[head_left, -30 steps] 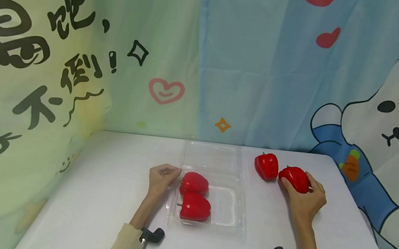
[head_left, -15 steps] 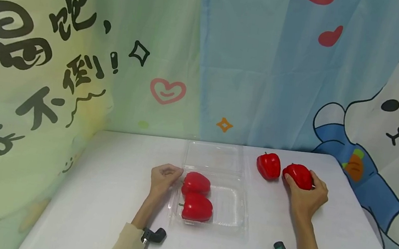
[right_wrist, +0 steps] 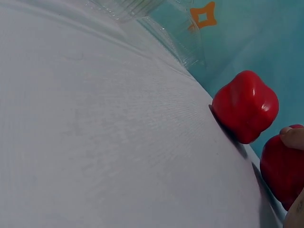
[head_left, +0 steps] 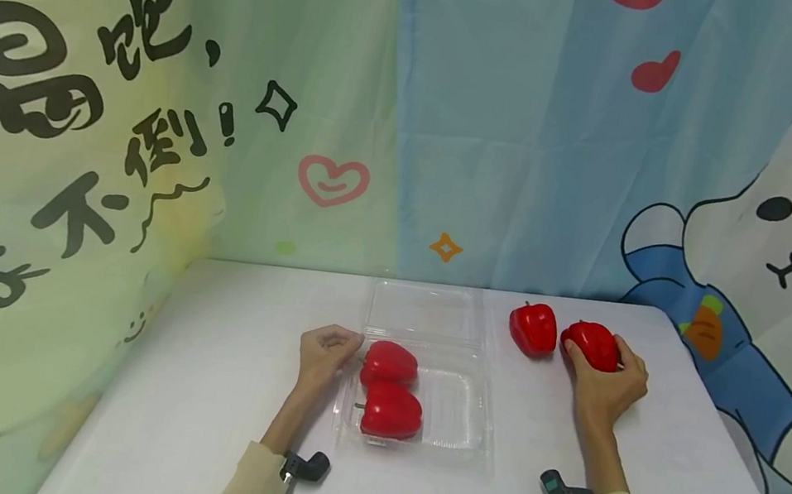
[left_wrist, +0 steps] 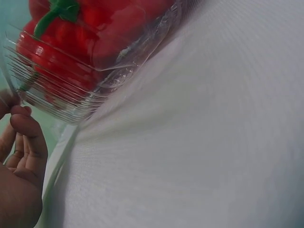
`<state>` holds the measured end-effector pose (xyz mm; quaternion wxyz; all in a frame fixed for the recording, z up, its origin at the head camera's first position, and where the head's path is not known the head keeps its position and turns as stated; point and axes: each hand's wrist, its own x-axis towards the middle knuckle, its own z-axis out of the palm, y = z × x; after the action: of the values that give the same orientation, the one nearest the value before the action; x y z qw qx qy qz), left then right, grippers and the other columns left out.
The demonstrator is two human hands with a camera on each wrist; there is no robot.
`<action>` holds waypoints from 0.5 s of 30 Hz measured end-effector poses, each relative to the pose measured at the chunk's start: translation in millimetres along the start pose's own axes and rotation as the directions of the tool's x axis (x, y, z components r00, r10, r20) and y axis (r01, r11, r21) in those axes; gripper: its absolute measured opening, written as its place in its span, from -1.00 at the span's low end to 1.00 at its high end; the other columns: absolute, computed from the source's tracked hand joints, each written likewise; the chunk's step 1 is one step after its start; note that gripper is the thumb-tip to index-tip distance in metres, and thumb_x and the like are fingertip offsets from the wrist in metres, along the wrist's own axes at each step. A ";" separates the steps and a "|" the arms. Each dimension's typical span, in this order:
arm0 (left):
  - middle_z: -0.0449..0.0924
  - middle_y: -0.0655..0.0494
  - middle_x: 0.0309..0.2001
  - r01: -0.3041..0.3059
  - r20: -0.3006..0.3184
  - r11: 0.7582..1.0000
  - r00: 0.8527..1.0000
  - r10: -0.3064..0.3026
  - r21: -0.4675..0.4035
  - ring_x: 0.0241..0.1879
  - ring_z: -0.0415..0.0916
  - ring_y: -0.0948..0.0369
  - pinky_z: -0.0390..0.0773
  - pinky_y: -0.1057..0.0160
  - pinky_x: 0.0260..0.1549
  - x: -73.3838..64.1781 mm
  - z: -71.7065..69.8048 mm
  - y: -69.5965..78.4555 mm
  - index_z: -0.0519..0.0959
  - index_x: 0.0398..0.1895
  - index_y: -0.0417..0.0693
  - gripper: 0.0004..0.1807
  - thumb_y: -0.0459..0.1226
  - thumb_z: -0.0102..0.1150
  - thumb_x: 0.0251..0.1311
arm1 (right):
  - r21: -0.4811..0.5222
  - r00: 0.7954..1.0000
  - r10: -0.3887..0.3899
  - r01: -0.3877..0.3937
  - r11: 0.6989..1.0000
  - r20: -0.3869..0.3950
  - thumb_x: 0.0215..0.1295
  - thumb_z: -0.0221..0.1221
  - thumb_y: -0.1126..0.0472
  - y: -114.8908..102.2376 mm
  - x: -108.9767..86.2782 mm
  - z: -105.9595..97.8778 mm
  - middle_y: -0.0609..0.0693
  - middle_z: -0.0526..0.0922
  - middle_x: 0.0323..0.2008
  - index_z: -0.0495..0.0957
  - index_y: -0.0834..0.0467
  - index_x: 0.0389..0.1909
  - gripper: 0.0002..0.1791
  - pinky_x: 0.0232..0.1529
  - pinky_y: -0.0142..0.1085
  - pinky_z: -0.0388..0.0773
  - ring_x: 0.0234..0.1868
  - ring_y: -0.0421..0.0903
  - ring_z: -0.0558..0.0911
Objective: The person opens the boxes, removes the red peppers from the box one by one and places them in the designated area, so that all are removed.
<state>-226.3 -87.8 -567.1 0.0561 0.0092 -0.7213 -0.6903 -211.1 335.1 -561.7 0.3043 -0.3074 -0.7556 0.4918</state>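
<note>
A clear plastic clamshell box (head_left: 451, 409) lies with its lid folded back on the table. Two red bell peppers, a rear one (head_left: 390, 363) and a front one (head_left: 392, 412), sit in its left half. My left hand (head_left: 323, 358) pinches the box's left rim between thumb and index finger (left_wrist: 28, 124). At the right, my right hand (head_left: 606, 391) grips a red bell pepper (head_left: 592, 345), thumb on its near left side and fingers on its right. Another red bell pepper (head_left: 533, 329) rests just left of it. The right wrist view cuts off most of my right hand.
A white cloth covers the table (head_left: 207, 422). Behind it hangs a printed curtain (head_left: 472, 123), close to the table's back edge. The raised clear lid (head_left: 423, 311) lies toward that edge. Each wrist carries a dark camera, the right one (head_left: 565, 491) beside the sleeve.
My right hand has shifted the gripped pepper slightly away from me, opening a small gap to the other loose pepper. The head view has moved a little. My left hand keeps its place.
</note>
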 end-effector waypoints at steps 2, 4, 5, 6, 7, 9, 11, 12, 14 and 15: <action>0.77 -0.35 -0.41 0.004 0.000 1.000 1.000 -0.004 0.004 -0.55 0.57 0.32 0.53 0.41 -0.52 -0.4 -0.9 0.8 0.78 -0.27 -0.36 -0.81 -0.33 0.50 0.29 | 0.004 1.000 0.002 -0.002 1.000 -0.002 0.41 0.46 0.01 0.7 0.6 2.0 0.08 0.41 0.60 0.39 0.05 0.63 -0.17 0.54 0.23 0.46 0.67 0.03 0.25; 0.77 -0.35 -0.40 0.001 0.001 1.000 1.000 -0.001 -0.001 -0.56 0.58 0.33 0.53 0.42 -0.52 -0.5 -1.5 1.3 0.78 -0.27 -0.38 -0.81 -0.34 0.49 0.29 | 0.005 1.000 0.005 -0.005 1.000 -0.001 0.41 0.46 0.00 1.0 1.6 4.3 0.07 0.40 0.61 0.38 0.04 0.64 -0.17 0.54 0.23 0.46 0.68 0.03 0.25; 0.77 -0.36 -0.40 -0.002 0.000 1.000 1.000 0.002 -0.005 -0.56 0.57 0.33 0.52 0.42 -0.52 -0.5 -1.7 1.4 0.77 -0.27 -0.39 -0.81 -0.34 0.49 0.29 | 0.006 1.000 0.006 -0.006 1.000 0.001 0.41 0.46 0.00 1.0 2.2 5.4 0.07 0.40 0.61 0.38 0.04 0.64 -0.16 0.55 0.23 0.45 0.68 0.03 0.25; 0.77 -0.37 -0.40 -0.002 0.001 1.000 1.000 0.002 -0.009 -0.56 0.57 0.33 0.52 0.43 -0.53 -0.5 -1.9 1.5 0.77 -0.27 -0.40 -0.81 -0.35 0.49 0.29 | 0.008 1.000 0.004 -0.004 1.000 0.001 0.42 0.45 -0.01 0.9 2.9 6.4 0.07 0.39 0.61 0.38 0.04 0.64 -0.16 0.55 0.23 0.45 0.68 0.03 0.25; 0.77 -0.37 -0.40 0.000 0.001 1.000 1.000 0.000 -0.014 -0.56 0.58 0.33 0.52 0.43 -0.53 -0.8 -2.1 1.7 0.77 -0.27 -0.40 -0.81 -0.35 0.49 0.29 | 0.009 1.000 0.003 -0.003 1.000 0.003 0.42 0.45 -0.02 0.8 4.0 7.4 0.06 0.39 0.61 0.38 0.03 0.64 -0.16 0.56 0.22 0.45 0.68 0.02 0.25; 0.77 -0.38 -0.39 0.005 0.001 1.000 1.000 -0.005 -0.027 -0.56 0.58 0.32 0.53 0.42 -0.52 -0.4 -1.9 1.7 0.77 -0.26 -0.41 -0.80 -0.35 0.49 0.29 | 0.013 1.000 -0.001 0.001 1.000 0.005 0.42 0.45 -0.03 0.6 6.2 9.5 0.06 0.40 0.61 0.38 0.03 0.64 -0.16 0.56 0.21 0.44 0.68 0.02 0.25; 0.77 -0.39 -0.38 0.009 0.003 1.000 1.000 -0.009 -0.030 -0.55 0.59 0.30 0.54 0.42 -0.51 -0.3 -1.8 1.1 0.77 -0.26 -0.41 -0.81 -0.36 0.48 0.29 | 0.017 1.000 -0.008 0.008 1.000 0.004 0.41 0.45 -0.03 1.2 8.6 11.4 0.07 0.41 0.61 0.39 0.04 0.63 -0.16 0.57 0.21 0.43 0.67 0.03 0.27; 0.78 -0.38 -0.38 0.011 0.005 0.999 1.000 -0.011 -0.031 -0.55 0.60 0.30 0.54 0.41 -0.51 -0.2 -1.8 0.7 0.77 -0.25 -0.41 -0.81 -0.36 0.48 0.30 | 0.020 1.000 -0.014 0.014 1.000 0.004 0.41 0.46 -0.03 1.1 9.7 12.2 0.07 0.42 0.60 0.40 0.04 0.63 -0.17 0.57 0.20 0.44 0.67 0.03 0.28; 0.78 -0.34 -0.39 0.014 0.006 1.000 1.000 -0.014 -0.026 -0.55 0.60 0.30 0.54 0.41 -0.51 0.3 -1.6 -0.5 0.77 -0.25 -0.39 -0.82 -0.36 0.48 0.30 | 0.023 1.000 -0.021 0.021 1.000 0.003 0.40 0.46 -0.03 1.2 11.2 13.9 0.09 0.42 0.60 0.40 0.05 0.63 -0.16 0.56 0.21 0.44 0.66 0.04 0.29; 0.78 -0.32 -0.40 0.013 0.005 1.000 1.000 -0.013 -0.023 -0.55 0.59 0.31 0.54 0.41 -0.51 0.5 -1.5 -1.1 0.77 -0.26 -0.39 -0.82 -0.36 0.48 0.30 | 0.023 1.000 -0.023 0.023 0.999 0.002 0.40 0.46 -0.03 1.2 12.3 14.7 0.08 0.43 0.60 0.40 0.04 0.63 -0.16 0.57 0.20 0.44 0.66 0.04 0.29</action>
<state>-226.7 -89.4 -568.1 0.0497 0.0115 -0.7134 -0.6988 -229.8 336.7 -565.7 0.3124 -0.2945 -0.7539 0.4972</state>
